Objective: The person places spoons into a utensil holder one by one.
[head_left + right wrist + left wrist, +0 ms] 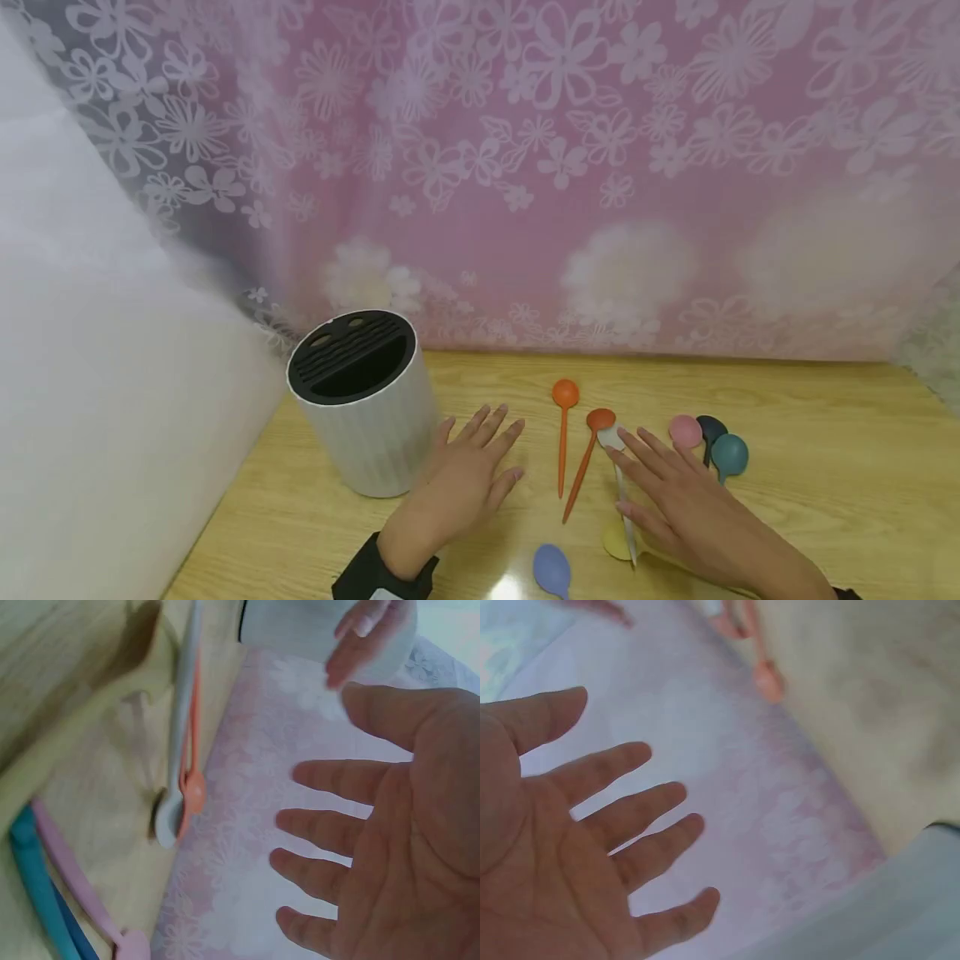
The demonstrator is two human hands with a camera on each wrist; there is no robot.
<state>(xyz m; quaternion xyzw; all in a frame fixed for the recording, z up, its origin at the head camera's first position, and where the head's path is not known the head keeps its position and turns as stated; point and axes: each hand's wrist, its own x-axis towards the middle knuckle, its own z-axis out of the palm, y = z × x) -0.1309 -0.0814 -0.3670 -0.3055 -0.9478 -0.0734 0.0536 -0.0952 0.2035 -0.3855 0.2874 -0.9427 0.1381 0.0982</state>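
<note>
My left hand (463, 477) is held with its fingers spread and holds nothing, just right of the ribbed white utensil holder (382, 446) with its black slotted top. Spread just as wide, my right hand (686, 508) is empty too, palm down over several spoons. A white spoon (611, 437) and a yellow spoon (616, 543) lie partly hidden by it in the head view. Left of it are an orange spoon (565, 394) and a darker red-orange spoon (601, 418). Both palms show bare in the wrist views.
Beyond the right hand lie a pink spoon (684, 432), a black spoon (712, 428) and a teal spoon (731, 455), their handles hidden. A blue spoon (552, 568) lies near the front of the wooden table (840, 475). A pink floral cloth (480, 217) hangs behind.
</note>
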